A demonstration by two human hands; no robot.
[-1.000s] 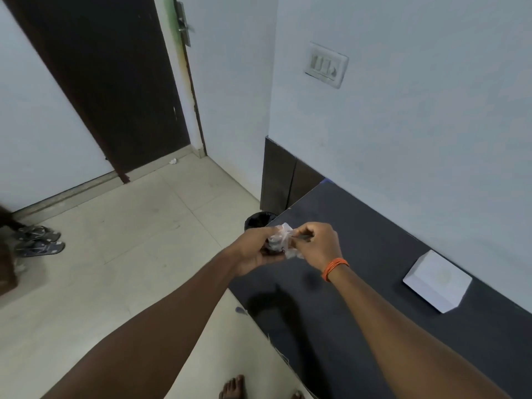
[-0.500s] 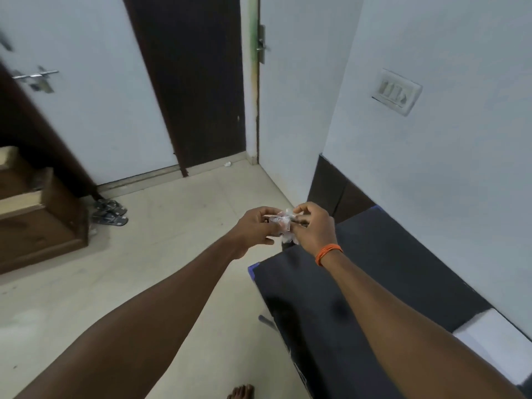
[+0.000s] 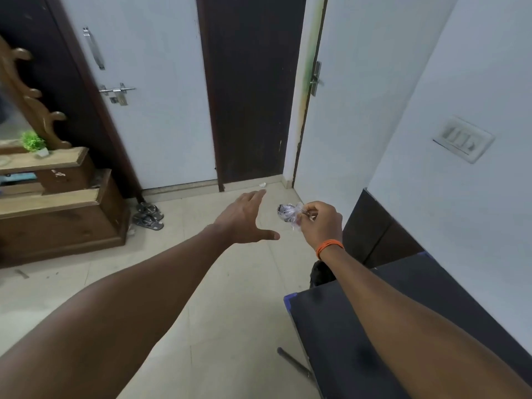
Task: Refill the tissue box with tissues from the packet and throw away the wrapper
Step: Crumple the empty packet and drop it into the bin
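My right hand (image 3: 319,221), with an orange band at the wrist, pinches a crumpled clear plastic wrapper (image 3: 288,213) in the air above the tiled floor. My left hand (image 3: 244,217) hovers just left of it, fingers spread and holding nothing. A dark bin (image 3: 319,275) peeks out below my right wrist, beside the end of the black table (image 3: 339,335). The tissue box is out of view.
A wooden dresser (image 3: 57,203) with a small potted plant stands at the left, sandals (image 3: 148,216) on the floor next to it. White doors and a dark door frame lie ahead. A switch plate (image 3: 463,139) is on the right wall. A small white scrap (image 3: 262,184) lies by the door.
My left hand let go of the wrapper and moved left, opening. The wrapper stays in my right hand. My view swung left, away from the table and tissue box.
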